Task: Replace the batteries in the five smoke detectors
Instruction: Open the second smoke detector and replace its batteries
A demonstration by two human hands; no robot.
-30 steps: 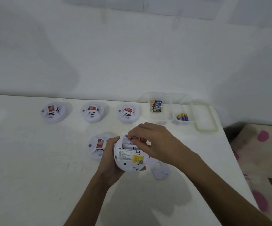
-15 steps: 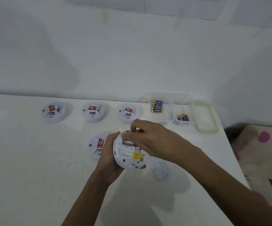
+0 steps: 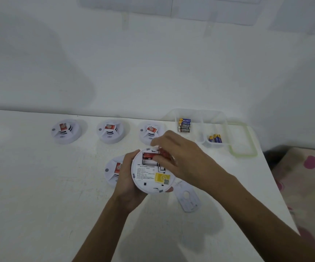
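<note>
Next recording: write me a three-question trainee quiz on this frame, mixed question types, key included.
1. True or false: the left hand holds the opened detector with its back facing up.
2. How many other detectors lie on the table?
3. The right hand pinches: A) a red battery, B) the cover plate, C) the green lid.
Key: 1 true; 2 four; 3 A.

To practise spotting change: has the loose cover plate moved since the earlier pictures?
No. The cover plate lies where it was, at the same offset from the green lid.
</note>
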